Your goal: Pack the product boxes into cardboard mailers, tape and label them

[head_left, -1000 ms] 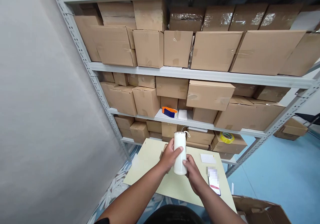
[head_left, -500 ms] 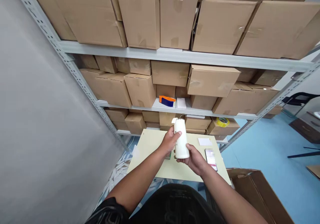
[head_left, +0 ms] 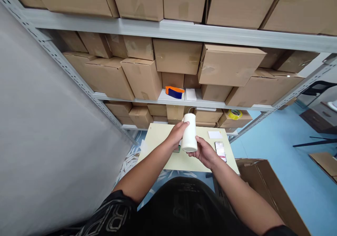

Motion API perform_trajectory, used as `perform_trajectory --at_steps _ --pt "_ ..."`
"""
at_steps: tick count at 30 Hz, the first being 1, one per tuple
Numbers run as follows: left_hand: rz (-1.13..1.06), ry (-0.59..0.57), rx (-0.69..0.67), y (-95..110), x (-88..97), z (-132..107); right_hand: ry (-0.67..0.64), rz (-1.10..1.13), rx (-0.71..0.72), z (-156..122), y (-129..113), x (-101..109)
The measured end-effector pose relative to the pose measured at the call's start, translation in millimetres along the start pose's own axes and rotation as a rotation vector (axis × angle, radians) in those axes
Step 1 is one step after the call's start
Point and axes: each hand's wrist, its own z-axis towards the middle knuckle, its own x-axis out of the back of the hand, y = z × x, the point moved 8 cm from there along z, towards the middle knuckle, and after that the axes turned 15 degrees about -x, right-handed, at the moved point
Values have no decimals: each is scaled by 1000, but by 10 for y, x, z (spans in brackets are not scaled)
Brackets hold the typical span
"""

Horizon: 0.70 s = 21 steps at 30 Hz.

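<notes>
A white water bottle (head_left: pixel 189 134) is between my two hands above the pale yellow table, its base tilted toward me. My left hand (head_left: pixel 178 133) is closed around the bottle's upper left side, thumb across the front. Low on the right side, my right hand (head_left: pixel 204 151) grips it near the base, with the thumb on the side and fingers underneath. The top of the bottle faces away, so its lid is mostly hidden. Part of a small green item (head_left: pixel 177 149) shows on the table behind my left hand.
On the table (head_left: pixel 155 144) lie a phone (head_left: pixel 220 151) and a white card (head_left: pixel 215 135). Shelves ahead hold cardboard boxes (head_left: pixel 142 78), an orange and navy item (head_left: pixel 174 92) and yellow tape (head_left: pixel 235 114). A large open carton (head_left: pixel 263 183) stands at the right.
The bottle has turned in my hands: its lid tab and dark print have gone from sight and its base shows more. The view has shifted, so the shelves appear larger.
</notes>
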Motion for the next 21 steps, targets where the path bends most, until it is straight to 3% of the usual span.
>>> perform_trajectory --at_steps 4,8,12,15,21 --pt "-22 10 42 -96 9 -15 21 -64 19 6 -18 41" --pt "-17 -104 -109 36 -65 -65 92 -291 181 8 -80 101" --pt "136 -154 -248 92 -47 -109 353 -607 424 -36 -208 245" --pt "207 -125 -302 61 12 -123 556 -834 477 -66 -259 343" --pt "46 -216 -348 -25 -73 -203 348 -797 381 60 -162 304"
